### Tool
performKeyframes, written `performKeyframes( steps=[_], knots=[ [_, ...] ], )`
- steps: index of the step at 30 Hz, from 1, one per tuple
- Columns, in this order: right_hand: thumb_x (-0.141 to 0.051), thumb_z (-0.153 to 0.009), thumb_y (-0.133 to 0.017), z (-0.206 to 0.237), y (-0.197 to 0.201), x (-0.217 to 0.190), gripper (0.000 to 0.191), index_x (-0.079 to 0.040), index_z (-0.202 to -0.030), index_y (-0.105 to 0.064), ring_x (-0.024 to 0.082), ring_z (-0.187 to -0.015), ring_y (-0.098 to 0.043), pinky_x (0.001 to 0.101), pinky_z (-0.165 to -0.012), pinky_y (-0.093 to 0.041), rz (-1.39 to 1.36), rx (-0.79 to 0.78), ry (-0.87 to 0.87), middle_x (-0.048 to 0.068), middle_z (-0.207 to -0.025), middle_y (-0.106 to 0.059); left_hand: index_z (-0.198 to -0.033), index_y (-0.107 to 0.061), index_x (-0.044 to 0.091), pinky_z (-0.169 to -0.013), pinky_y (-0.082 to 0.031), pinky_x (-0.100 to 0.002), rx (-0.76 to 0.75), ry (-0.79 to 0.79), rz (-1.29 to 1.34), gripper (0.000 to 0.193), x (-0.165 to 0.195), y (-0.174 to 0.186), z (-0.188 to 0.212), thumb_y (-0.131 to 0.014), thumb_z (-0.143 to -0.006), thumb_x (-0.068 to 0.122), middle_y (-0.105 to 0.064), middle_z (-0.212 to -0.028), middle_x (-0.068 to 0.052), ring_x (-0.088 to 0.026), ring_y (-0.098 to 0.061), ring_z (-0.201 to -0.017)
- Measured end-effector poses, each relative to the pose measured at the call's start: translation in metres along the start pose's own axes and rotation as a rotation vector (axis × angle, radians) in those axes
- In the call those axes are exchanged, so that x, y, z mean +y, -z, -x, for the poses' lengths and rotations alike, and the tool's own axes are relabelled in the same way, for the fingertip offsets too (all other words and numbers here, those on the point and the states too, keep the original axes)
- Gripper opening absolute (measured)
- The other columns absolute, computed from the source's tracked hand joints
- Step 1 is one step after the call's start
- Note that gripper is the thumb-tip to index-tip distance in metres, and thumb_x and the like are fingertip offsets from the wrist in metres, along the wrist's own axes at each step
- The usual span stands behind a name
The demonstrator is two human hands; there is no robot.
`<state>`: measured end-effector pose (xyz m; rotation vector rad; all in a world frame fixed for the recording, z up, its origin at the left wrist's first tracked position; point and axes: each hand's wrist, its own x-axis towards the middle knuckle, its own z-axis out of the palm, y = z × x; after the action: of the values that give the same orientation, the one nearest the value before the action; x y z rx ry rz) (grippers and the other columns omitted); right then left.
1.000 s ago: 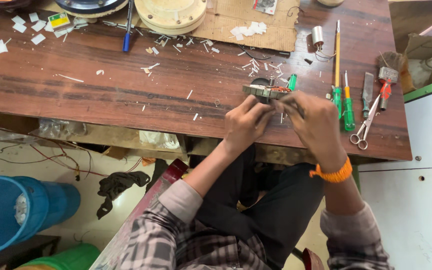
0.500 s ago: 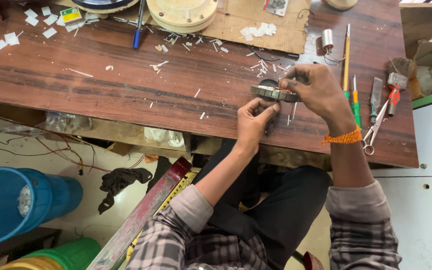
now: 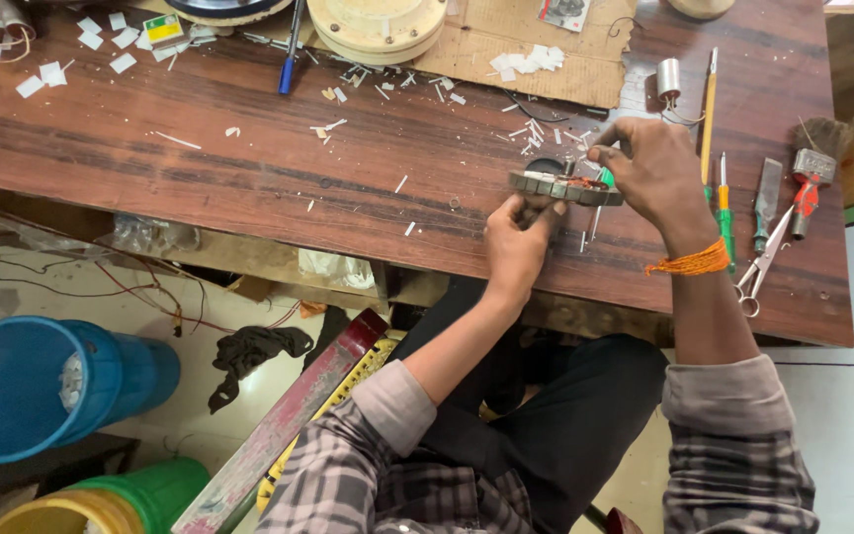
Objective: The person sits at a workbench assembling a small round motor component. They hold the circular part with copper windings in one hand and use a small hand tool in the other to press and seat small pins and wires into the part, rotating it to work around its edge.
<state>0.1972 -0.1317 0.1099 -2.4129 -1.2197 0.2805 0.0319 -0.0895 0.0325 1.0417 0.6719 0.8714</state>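
On the table point(image 3: 249, 168), tools point(image 3: 765, 198) lie right of the stator point(image 3: 563, 186), cardboard point(image 3: 536, 35) far, buckets point(image 3: 46, 386) near left.

Dark wooden worktop point(image 3: 249, 178), scratched and littered with white paper scraps point(image 3: 101, 44). Carrying cardboard sheet point(image 3: 506, 44), blue pen point(image 3: 291, 49), round cream housing point(image 3: 378, 25), screwdrivers point(image 3: 724, 203), scissors point(image 3: 765, 259), chisel point(image 3: 767, 193).

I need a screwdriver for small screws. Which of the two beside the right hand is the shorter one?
The green-handled screwdriver, lying just right of the right hand. The yellow one beside it is longer and reaches farther up the table.
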Motion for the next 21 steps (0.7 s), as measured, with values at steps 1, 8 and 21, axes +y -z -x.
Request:
performKeyframes(
  steps=[1, 8, 21],
  knots=[
    [-0.026, -0.096, -0.076, 0.000, -0.001, 0.002, 0.019, -0.008, -0.104, -0.078, 0.021, -0.066, -0.069, 0.0390, -0.064, -0.051, 0.022, 0.011, -0.010, 0.014, -0.075, -0.072, -0.096, -0.073, 0.008, -0.063, -0.045, -0.025, 0.015, -0.156, -0.162, 0.009, 0.002, 0.003, 0.004, -0.079, -0.093, 0.014, -0.066, -0.080, 0.004, -0.006, -0.055, -0.068],
    [-0.022, -0.096, -0.079, 0.012, -0.002, 0.015, 0.020, -0.003, -0.104, -0.079, 0.020, -0.070, -0.066, 0.0379, -0.064, -0.049, 0.018, 0.199, 0.185, 0.017, -0.079, -0.070, -0.149, -0.041, 0.019, -0.093, -0.048, -0.039, -0.323, -1.176, -0.765, 0.067, 0.029, 0.030, -0.030, -0.077, -0.092, 0.017, -0.067, -0.111, -0.004, -0.022, -0.060, -0.103],
    [-0.023, -0.095, -0.079, 0.082, 0.019, -0.029, 0.020, -0.005, -0.103, -0.078, 0.013, -0.056, -0.050, 0.0345, -0.053, -0.040, -0.092, 0.131, 0.023, 0.009, -0.063, -0.062, -0.153, -0.048, 0.020, -0.090, -0.055, -0.034, -0.658, -0.909, -0.580, 0.072, 0.024, 0.045, -0.070, -0.081, -0.089, 0.018, -0.076, -0.116, 0.001, -0.020, -0.057, -0.092]
  ],
)
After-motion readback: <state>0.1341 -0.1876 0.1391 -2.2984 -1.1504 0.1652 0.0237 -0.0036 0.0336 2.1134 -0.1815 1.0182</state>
